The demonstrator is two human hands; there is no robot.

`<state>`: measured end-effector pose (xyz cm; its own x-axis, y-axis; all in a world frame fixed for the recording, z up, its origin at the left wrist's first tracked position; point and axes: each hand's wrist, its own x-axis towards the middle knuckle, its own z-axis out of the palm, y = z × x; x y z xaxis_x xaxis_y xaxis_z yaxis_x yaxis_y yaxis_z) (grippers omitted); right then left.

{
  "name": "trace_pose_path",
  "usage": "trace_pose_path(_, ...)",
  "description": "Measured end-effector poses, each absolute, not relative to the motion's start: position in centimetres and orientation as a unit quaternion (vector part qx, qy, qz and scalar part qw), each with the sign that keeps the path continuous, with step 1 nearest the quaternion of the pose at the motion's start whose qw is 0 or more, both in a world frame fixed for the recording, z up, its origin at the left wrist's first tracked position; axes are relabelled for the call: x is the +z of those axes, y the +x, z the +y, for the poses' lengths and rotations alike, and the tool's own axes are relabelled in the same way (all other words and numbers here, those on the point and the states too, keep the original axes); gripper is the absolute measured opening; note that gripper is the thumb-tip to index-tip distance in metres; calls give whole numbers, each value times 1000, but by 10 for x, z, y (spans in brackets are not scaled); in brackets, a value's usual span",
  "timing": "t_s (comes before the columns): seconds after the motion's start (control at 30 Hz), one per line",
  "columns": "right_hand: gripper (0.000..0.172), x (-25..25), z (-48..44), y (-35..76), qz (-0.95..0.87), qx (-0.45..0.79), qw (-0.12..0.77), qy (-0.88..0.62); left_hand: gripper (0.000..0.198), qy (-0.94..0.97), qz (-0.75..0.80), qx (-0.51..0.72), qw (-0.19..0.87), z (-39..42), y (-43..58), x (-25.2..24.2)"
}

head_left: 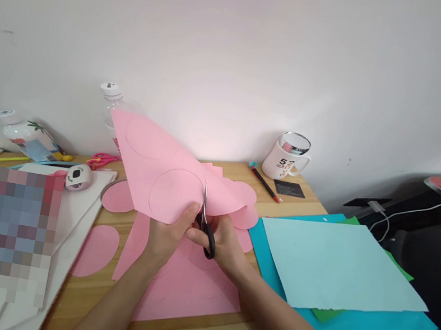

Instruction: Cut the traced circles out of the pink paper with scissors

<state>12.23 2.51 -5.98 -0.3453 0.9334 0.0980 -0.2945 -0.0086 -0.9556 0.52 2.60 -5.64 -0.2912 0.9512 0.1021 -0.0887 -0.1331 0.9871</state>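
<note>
My left hand [167, 235] pinches the lower edge of a pink sheet of paper [138, 167], which is lifted and curls over to the right. Pencilled circles show on its surface. In my right hand [221, 242] is a pair of scissors [208, 234] with black handles, its blades pointing up and lying against the sheet beside one drawn circle. My two hands are close together, thumbs almost touching. Beneath them lies another pink sheet [184, 295] on the table. Pink paper circles [96, 251] rest to the left, and more pink rounded pieces [247, 218] sit behind my right hand.
Blue, green and pale blue sheets [339, 265] are stacked on the right. Near the wall stand a white mug [283, 159], a pencil [264, 183] and a dark card [289, 189]. At left are plastic bottles [27, 136], pink scissors [104, 160] and a small white device [79, 177].
</note>
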Motion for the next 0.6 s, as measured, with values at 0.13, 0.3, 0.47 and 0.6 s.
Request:
trace_pose_path(0.13, 47, -57, 25, 123, -516, 635, 477, -320, 20, 428, 509, 621, 415, 25, 5, -53)
trace_pose_path(0.3, 43, -58, 26, 123, -523, 625, 470, -340, 16, 431, 500, 627, 413, 26, 5, -53)
trace_pose_path(0.47, 50, -58, 25, 123, -527, 617, 462, -357, 14, 429, 497, 628, 418, 26, 5, -51)
trace_pose_path(0.6, 52, -56, 25, 123, -529, 616, 452, -370, 11, 444, 482, 625, 425, 26, 4, -50)
